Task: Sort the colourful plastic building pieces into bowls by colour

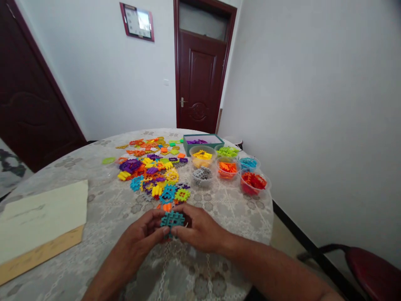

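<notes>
A teal interlocking plastic building piece [172, 219] with notched edges is held between both hands over the near part of the table. My left hand [142, 234] grips its left side, the thumb on the lower edge. From the right, my right hand [200, 228] pinches it, thumb in front and fingers behind. Whether other pieces sit behind it is hidden. Just beyond the hands lie a blue piece [167, 194], a lime-green piece [182, 194] and an orange piece [167, 207], at the near end of a mixed pile of pieces [150, 169].
Clear tubs hold sorted pieces: a grey tub [202, 175], a yellow tub [202, 156], an orange tub [227, 168] and a red tub [253, 182] among them. Behind stands a green box [188, 148] with purple pieces. Paper sheets [46, 217] lie left; a chair [372, 267] stands right.
</notes>
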### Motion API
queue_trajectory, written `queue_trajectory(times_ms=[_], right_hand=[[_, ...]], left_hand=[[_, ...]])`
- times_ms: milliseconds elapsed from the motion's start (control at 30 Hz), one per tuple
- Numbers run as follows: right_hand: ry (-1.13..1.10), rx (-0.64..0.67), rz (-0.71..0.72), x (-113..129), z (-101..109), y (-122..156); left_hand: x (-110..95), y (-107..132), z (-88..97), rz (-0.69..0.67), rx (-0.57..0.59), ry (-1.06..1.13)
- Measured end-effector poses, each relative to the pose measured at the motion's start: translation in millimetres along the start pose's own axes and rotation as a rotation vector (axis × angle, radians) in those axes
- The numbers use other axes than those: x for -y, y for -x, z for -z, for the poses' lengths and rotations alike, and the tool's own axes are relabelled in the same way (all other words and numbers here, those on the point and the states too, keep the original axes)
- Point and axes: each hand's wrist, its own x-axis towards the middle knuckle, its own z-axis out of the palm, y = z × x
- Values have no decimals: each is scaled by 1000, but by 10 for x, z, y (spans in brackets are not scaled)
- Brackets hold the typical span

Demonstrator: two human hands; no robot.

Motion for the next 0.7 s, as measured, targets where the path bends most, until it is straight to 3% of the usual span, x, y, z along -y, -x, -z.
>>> queue_trajectory(times_ms=[100,233,333,500,600,700], right_hand=[[57,-17,-27,-52,53,27],[103,-101,-68,-53,458,88],[188,-300,-92,-70,1052,97],[617,-731,-156,-278,2433,-54],[812,-845,-369,-442,3121,-190],[842,-864,-489,-585,3494,-316]], left_hand=[[-17,6,-29,17,-10,-87],[25,0,5,28,-44,-141],[97,-22,62,9,-96,-156],[125,-35,83,11,-121,-189],[107,-31,77,11,-116,-212],[127,-40,94,16,-114,-227]])
